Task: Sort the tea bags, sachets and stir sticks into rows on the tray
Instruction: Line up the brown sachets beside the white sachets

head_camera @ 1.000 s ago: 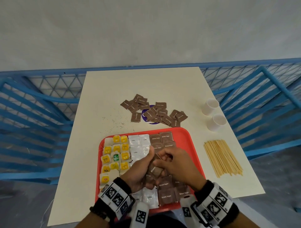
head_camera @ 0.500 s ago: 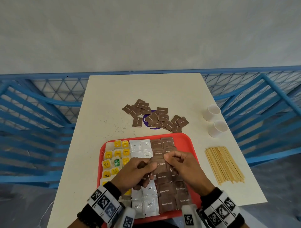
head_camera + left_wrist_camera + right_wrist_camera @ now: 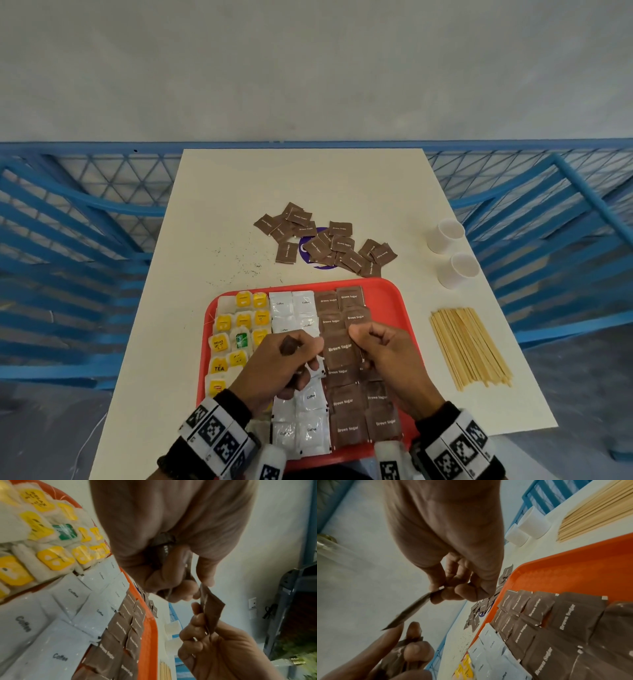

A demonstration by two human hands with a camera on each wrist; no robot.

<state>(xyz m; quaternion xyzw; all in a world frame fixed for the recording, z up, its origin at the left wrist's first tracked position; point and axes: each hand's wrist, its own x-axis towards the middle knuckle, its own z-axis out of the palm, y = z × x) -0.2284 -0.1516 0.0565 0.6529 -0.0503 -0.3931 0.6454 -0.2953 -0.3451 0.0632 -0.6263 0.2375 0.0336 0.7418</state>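
A red tray [image 3: 390,291] holds yellow-tagged tea bags [image 3: 239,322] on its left, white coffee sachets [image 3: 291,308] in the middle and brown sugar sachets [image 3: 346,404] on the right. Above the brown rows, one brown sugar sachet [image 3: 339,349] hangs label up between both hands. My right hand [image 3: 363,337] pinches its right edge. My left hand [image 3: 308,347] touches its left edge with fingertips and grips more brown sachets [image 3: 163,543] in its curled palm. The right wrist view shows the pinched sachet [image 3: 416,608] edge-on.
More loose brown sachets [image 3: 329,245] lie on the white table [image 3: 308,181] beyond the tray, partly over a purple disc [image 3: 305,250]. Wooden stir sticks [image 3: 469,346] lie to the tray's right. Two white cups [image 3: 445,234] [image 3: 459,270] stand near the right edge. Blue railings surround the table.
The bunched hands have drawn apart. One brown sachet has come off the left hand's stack and now lies spread between the two hands.
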